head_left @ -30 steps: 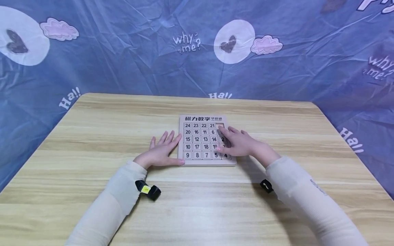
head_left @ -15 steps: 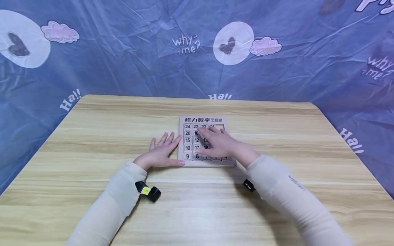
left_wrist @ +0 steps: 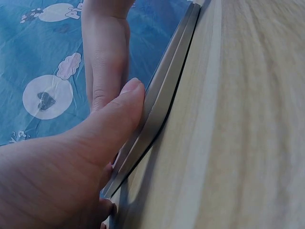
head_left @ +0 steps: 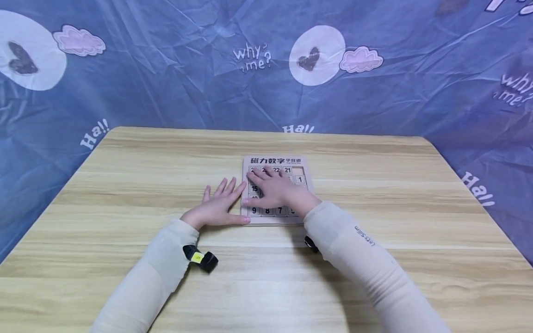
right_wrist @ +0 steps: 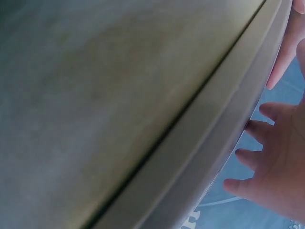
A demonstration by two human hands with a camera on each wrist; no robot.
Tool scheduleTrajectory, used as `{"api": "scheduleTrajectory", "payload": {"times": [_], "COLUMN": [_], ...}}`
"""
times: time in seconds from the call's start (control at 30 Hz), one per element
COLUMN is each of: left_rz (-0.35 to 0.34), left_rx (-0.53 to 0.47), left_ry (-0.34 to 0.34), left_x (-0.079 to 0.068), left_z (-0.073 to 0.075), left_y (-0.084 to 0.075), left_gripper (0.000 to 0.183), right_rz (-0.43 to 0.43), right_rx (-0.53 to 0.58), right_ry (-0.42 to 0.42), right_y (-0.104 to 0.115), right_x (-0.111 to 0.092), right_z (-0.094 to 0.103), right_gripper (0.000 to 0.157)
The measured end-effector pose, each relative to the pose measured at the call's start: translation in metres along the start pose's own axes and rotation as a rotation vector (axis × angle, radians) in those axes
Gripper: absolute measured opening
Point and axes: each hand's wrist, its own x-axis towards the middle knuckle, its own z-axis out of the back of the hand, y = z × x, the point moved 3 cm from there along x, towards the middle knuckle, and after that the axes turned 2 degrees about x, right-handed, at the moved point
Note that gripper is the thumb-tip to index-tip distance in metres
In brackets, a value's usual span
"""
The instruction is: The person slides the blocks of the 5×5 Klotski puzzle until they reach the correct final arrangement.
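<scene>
Head: left hand (head_left: 218, 208) (apparently) against board-edge (head_left: 283, 221)

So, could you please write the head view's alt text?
A spread right hand is over a pale, flat number-tile puzzle while the left hand touches its edge, on a light wood-grained table against blue printed cloth.

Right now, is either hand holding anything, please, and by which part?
Nothing is gripped: the left hand only touches the flat, rectangular, pale beige numbered board at its left edge; the right hand is spread over it.
</scene>
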Motion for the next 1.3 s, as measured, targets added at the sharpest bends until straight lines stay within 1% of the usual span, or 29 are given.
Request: {"api": "scheduleTrajectory", "payload": {"times": [0.23,0.5,0.6,0.67,0.73,0.8,0.97,1.03,1.13,1.3], "left_rz": [-0.001,0.003,0.002,-0.001,0.0,0.001,0.002,-0.004,-0.008,-0.015], "left_rx": [0.013,0.014,0.01,0.012,0.011,0.015,0.02,0.024,0.027,0.024], "left_ry": [-0.009,-0.009,-0.008,-0.007,-0.006,-0.01,-0.015,-0.014,-0.014,-0.02], "left_x": [0.001,0.0,0.0,0.0,0.0,0.001,0.003,0.002,0.001,0.001], "left_z": [-0.001,0.001,0.0,0.0,-0.001,-0.001,-0.001,0.0,0.0,-0.001], "left_y": [0.001,-0.001,-0.001,-0.002,-0.002,-0.002,-0.001,-0.001,-0.001,0.001], "left_gripper": [0.095,0.095,0.095,0.096,0.096,0.096,0.096,0.096,0.095,0.093], "right_rz": [-0.031,-0.069,-0.06,-0.034,0.011,0.076,0.244,0.286,0.321,0.324], "right_rx": [-0.024,-0.01,0.006,0.017,0.023,0.02,-0.036,-0.052,-0.063,-0.08], "right_ry": [0.005,0.003,-0.006,-0.018,-0.032,-0.041,-0.042,-0.038,-0.035,-0.043], "right_y": [-0.006,-0.023,-0.024,-0.022,-0.017,-0.008,0.019,0.028,0.038,0.044], "right_x": [-0.005,-0.016,-0.02,-0.025,-0.034,-0.044,-0.072,-0.081,-0.088,-0.088], "right_z": [0.001,0.0,-0.001,-0.001,-0.002,-0.004,-0.011,-0.013,-0.017,-0.021], "right_gripper": [0.087,0.088,0.088,0.087,0.085,0.083,0.08,0.081,0.083,0.087]}}
